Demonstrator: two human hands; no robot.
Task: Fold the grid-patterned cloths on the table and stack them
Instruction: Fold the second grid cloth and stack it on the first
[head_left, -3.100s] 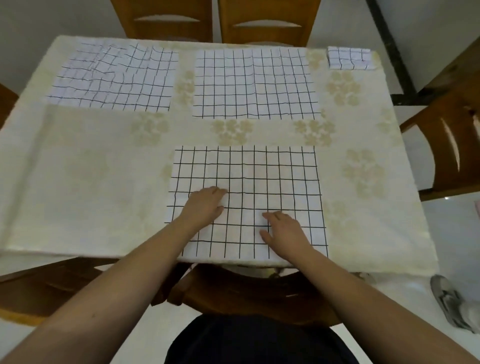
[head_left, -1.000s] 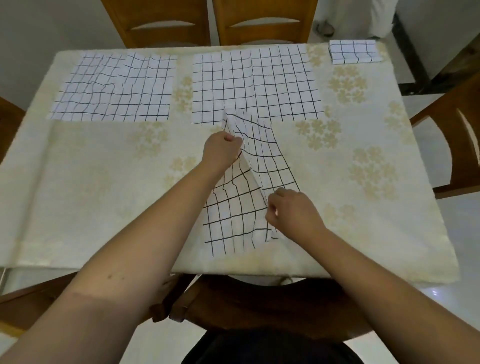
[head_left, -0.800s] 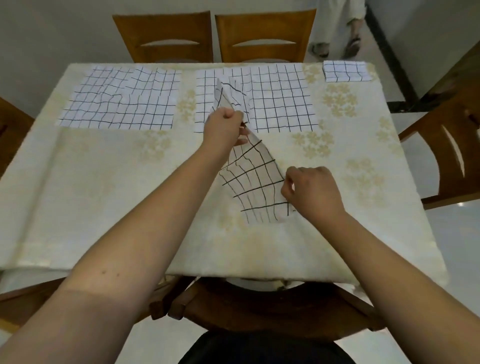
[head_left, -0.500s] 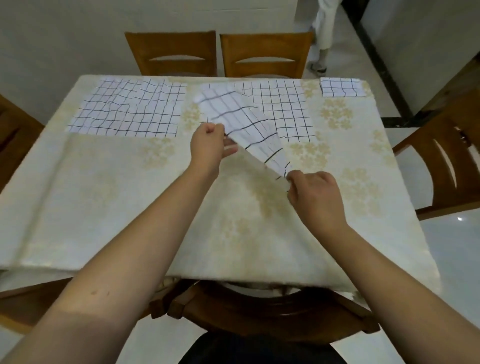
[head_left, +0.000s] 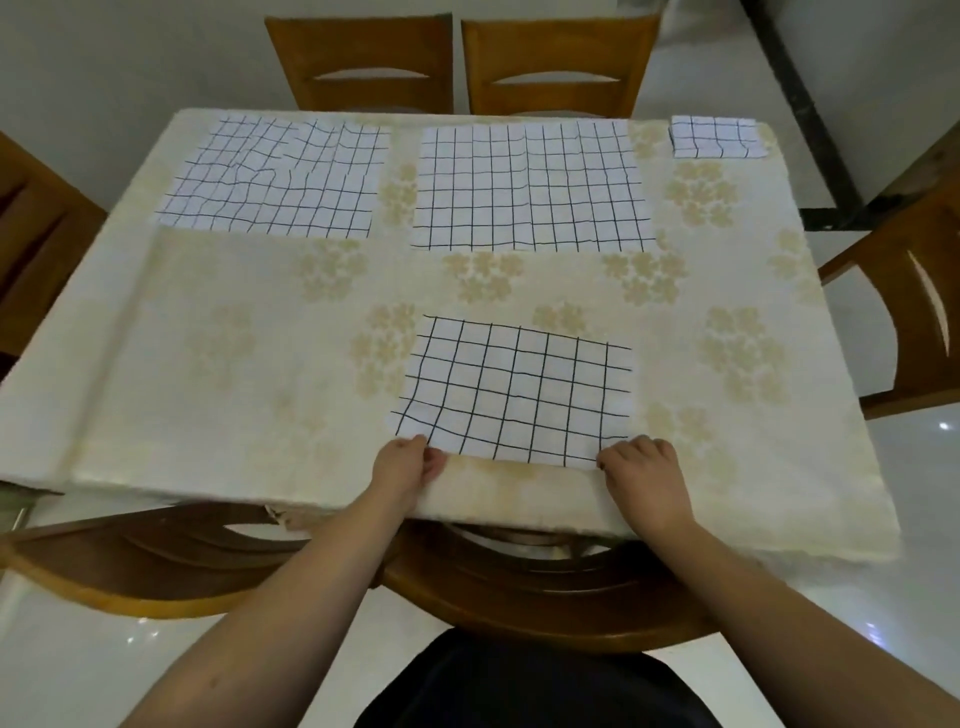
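A white cloth with a black grid (head_left: 517, 389) lies folded in half near the table's front edge. My left hand (head_left: 408, 467) pinches its near left corner and my right hand (head_left: 641, 467) pinches its near right corner. Two more grid cloths lie spread flat at the back: a wrinkled one at the left (head_left: 283, 179) and a smoother one in the middle (head_left: 532, 187). A small folded grid cloth (head_left: 716, 136) sits at the far right corner.
The table wears a cream tablecloth with pale flower prints (head_left: 218, 374). Wooden chairs stand at the far side (head_left: 358, 57), (head_left: 558, 57), at the right (head_left: 914, 312), at the left (head_left: 36, 239), and one is tucked under the near edge (head_left: 519, 582).
The near cloth lay flat under both hands. I lifted it by its corners, swung it up over the table, and it now lies doubled near the front edge, both hands at its near corners.
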